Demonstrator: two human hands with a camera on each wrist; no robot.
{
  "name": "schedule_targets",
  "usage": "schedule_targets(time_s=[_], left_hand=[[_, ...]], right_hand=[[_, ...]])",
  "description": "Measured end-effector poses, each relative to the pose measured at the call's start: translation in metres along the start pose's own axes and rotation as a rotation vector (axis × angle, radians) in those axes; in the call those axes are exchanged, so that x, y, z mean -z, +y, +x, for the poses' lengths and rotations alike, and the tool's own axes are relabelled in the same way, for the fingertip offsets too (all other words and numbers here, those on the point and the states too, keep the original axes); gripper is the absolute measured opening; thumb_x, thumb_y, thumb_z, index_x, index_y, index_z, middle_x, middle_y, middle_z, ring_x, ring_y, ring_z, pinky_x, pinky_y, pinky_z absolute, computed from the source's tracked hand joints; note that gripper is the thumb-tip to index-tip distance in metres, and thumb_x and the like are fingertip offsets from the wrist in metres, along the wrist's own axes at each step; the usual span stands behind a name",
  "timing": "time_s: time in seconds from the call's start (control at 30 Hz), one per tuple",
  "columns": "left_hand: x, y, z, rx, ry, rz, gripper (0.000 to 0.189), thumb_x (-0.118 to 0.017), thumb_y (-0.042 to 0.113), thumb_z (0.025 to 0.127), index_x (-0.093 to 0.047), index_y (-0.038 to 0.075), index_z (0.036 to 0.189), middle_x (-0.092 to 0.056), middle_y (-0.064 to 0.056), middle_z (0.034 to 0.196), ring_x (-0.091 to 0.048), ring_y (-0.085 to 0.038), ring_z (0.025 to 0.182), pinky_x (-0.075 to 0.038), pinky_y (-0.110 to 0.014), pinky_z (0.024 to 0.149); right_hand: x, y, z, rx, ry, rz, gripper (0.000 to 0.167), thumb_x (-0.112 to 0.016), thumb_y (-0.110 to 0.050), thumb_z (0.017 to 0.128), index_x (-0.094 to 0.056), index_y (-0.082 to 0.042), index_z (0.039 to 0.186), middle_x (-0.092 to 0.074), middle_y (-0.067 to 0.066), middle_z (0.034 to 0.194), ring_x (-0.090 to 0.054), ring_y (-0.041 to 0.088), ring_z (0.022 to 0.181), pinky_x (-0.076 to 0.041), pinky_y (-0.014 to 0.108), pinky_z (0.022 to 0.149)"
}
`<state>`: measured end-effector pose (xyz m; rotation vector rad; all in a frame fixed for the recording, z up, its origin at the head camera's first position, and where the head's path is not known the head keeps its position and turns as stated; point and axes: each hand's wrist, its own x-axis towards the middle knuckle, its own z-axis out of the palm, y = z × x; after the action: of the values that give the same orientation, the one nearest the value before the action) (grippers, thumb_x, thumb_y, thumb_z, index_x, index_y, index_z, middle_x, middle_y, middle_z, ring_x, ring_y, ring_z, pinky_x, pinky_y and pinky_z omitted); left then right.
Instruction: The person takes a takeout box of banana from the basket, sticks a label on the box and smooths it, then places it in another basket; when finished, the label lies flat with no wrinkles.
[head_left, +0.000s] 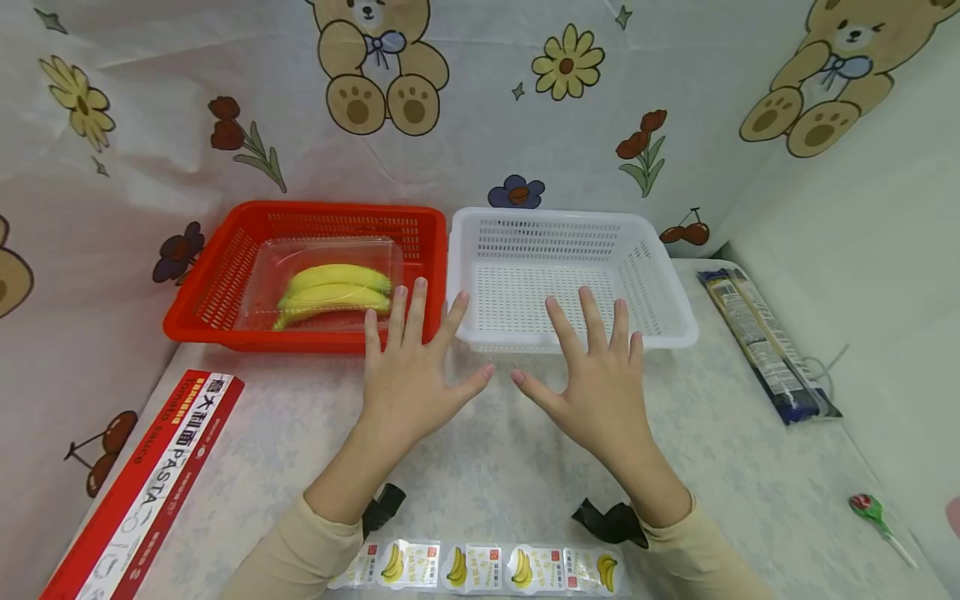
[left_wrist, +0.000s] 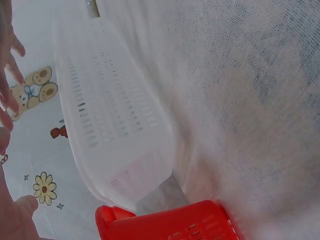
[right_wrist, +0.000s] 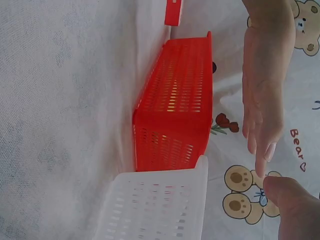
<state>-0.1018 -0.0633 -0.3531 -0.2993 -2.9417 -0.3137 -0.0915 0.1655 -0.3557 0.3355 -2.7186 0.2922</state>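
Observation:
Both hands hover over the table with fingers spread and nothing in them. In the head view my left hand (head_left: pixel 408 379) has its fingertips over the front right corner of the red basket (head_left: pixel 187 321). Inside that basket lies a clear plastic box (head_left: pixel 262 275) with yellow bananas (head_left: pixel 333 287) in it. My right hand (head_left: pixel 600 392) is held before the white basket (head_left: pixel 671 329), its fingertips overlapping the front rim in this view. The two thumbs point toward each other, a small gap apart.
A red pasta box (head_left: pixel 150 483) lies at the left. Along the front edge runs a strip of banana stickers (head_left: pixel 468 568). To the right are a long plastic packet (head_left: pixel 768 346) and a green-wrapped lollipop (head_left: pixel 873 512). A bear-printed cloth (head_left: pixel 465 100) hangs behind the baskets.

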Motion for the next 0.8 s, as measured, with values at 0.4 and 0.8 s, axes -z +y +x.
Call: schedule_targets(time_s=[0.4, 0.8], left_hand=[[0.0, -0.005, -0.002, 0.027, -0.015, -0.022, 0.093, -0.049, 0.078, 0.083, -0.005, 0.044, 0.157, 0.0, -0.011, 0.168, 0.008, -0.037, 0.155, 0.003, -0.067, 0.119], [0.014, -0.05, -0.006, 0.115, 0.008, -0.065, 0.097, -0.056, 0.074, 0.082, -0.007, 0.04, 0.159, -0.001, -0.012, 0.168, 0.0, -0.04, 0.154, -0.001, -0.069, 0.118]], right_hand=[[-0.001, -0.001, 0.0, 0.007, -0.004, -0.004, 0.096, -0.065, -0.071, 0.077, -0.03, -0.03, 0.157, -0.022, 0.017, 0.164, -0.012, 0.057, 0.147, -0.024, 0.081, 0.104], [-0.007, -0.003, 0.009, 0.073, -0.03, 0.255, 0.09, -0.071, -0.055, 0.084, -0.028, -0.026, 0.157, -0.022, 0.016, 0.163, -0.018, 0.051, 0.148, -0.026, 0.073, 0.111]])
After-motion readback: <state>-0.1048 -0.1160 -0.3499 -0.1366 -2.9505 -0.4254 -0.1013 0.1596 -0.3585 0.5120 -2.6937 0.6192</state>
